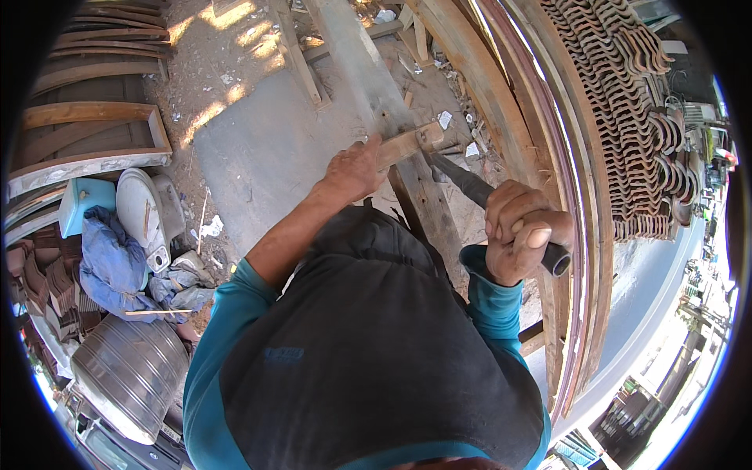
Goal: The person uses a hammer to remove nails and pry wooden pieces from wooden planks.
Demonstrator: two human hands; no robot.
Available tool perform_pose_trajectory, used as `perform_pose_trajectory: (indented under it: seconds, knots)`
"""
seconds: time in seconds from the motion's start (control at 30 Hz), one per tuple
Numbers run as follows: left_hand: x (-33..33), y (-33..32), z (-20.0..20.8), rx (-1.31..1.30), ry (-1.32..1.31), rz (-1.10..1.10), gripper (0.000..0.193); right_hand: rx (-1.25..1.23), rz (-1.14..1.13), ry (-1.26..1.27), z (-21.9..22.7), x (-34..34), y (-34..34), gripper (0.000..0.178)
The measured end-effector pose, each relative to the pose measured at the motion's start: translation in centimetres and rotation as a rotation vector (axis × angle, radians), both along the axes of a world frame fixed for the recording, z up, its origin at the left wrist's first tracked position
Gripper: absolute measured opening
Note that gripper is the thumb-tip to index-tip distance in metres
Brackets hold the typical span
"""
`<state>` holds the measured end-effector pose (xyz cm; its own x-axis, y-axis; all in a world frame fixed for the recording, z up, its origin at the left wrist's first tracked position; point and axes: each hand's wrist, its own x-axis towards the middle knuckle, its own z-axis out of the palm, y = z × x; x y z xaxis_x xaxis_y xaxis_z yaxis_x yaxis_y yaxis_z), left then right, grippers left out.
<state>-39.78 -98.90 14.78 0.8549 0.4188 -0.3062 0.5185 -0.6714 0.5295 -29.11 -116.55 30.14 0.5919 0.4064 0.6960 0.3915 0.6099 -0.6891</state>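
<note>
My left hand is closed around the near end of a short wooden block, which lies across a long weathered plank. A dark bar with a round, hollow-looking end is gripped in my right hand. The bar slopes up and leftward from my fist, its far tip close to the block's right end. Whether the tip touches the block, and what shape it has, I cannot tell. Below the block, the plank continues down in front of my body, partly hidden by my dark shirt.
Curved wooden frames lean along the right, with stacked clay roof tiles beyond. At left are more wooden frames, a toilet seat, a light-blue box, blue cloth and a ribbed metal tank. Scraps litter the ground.
</note>
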Motion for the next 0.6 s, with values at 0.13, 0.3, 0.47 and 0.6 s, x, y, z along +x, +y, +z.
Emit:
perform_pose_trajectory:
  seconds: [0.13, 0.3, 0.47, 0.6]
  knots:
    - [0.8, -0.4, 2.0, -0.192, 0.118, 0.027, 0.067, 0.069, -0.076, 0.059, 1.4, 0.3, -4.5, 0.033]
    - [3.8, -3.0, 2.0, -0.136, -0.069, -0.083, 0.070, 0.123, -0.143, 0.196, 0.1, -0.3, -9.1, 0.034]
    - [8.7, -4.5, 7.3, -0.002, -0.015, -0.214, 0.067, -0.040, -0.490, 0.341, -2.1, -1.1, -8.2, 0.031]
    - [9.9, -3.6, 7.6, 0.054, 0.141, -0.301, 0.069, -0.129, -0.672, 0.373, -1.8, -1.3, -7.8, 0.032]
